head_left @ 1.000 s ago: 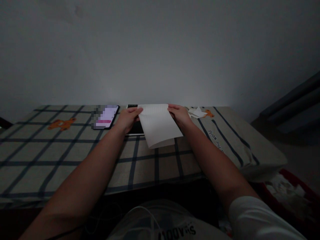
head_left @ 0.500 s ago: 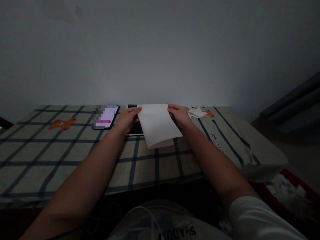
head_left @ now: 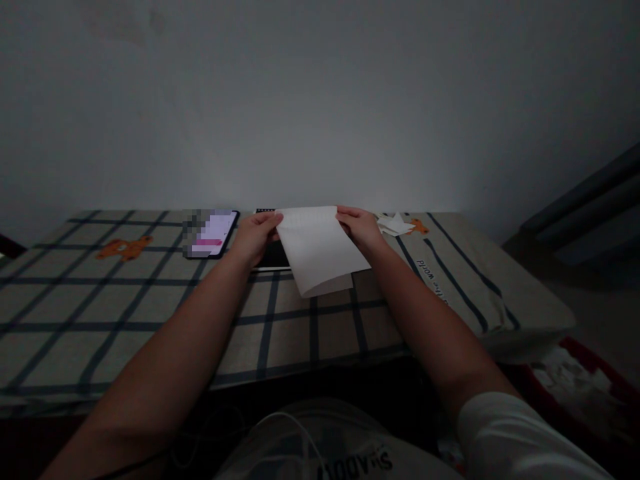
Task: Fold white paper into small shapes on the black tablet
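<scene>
A white sheet of paper [head_left: 323,247], folded over on itself, hangs between my two hands above the table. My left hand [head_left: 256,233] pinches its upper left corner, thumb on top. At the upper right corner my right hand [head_left: 361,227] grips it the same way. The near end of the sheet curls, with a lower layer showing beneath. Under the paper and my left hand lies a dark, flat, notebook-like thing [head_left: 271,257] with a pale edge; most of it is hidden.
A phone [head_left: 214,233] with a lit screen lies left of my hands. Folded white paper [head_left: 396,225] rests at the right by the wall. The checked tablecloth [head_left: 290,333] covers the table. On the floor at right stands a red bin [head_left: 590,357] holding crumpled white paper.
The sheet's near end has swung slightly to the right, and its far edge has risen a little. Both hands keep their hold at nearly the same place.
</scene>
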